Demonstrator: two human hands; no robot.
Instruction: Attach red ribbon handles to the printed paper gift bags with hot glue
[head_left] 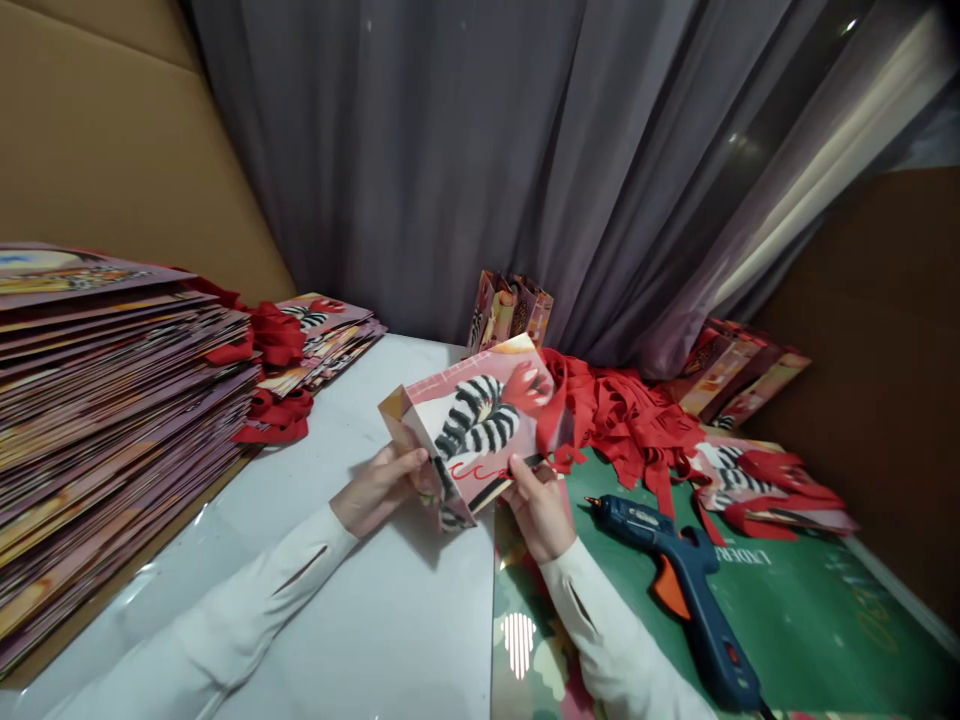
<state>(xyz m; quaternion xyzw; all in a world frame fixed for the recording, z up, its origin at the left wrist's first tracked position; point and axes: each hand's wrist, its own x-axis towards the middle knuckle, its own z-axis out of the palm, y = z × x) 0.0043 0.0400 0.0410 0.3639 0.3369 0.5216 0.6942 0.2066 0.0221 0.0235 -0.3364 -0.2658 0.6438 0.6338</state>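
A paper bag (491,425) is held up in both hands over the middle of the white worktop (405,630), tilted, with its striped picture and red flower facing up and a side panel showing at its left. The left hand (379,490) pinches the bag's lower left side, thumb in front and the other fingers partly hidden behind it. The right hand (541,510) pinches the lower right edge, its thumb on the printed front; the rest of its fingers are partly hidden.

To the right of the right hand, a blue glue gun (701,590) with an orange trigger (670,588) lies on a green sheet (810,630), its nozzle pointing far left. Beyond it is a loose heap of red ribbon (637,415), and at the far right a flat bag (724,475) lies with red ribbon across it. More bags (739,375) lean behind that one. Two small bags (495,315) stand at the far side, before a grey curtain (420,160). A tall stack of flat bags (112,440) fills the left.
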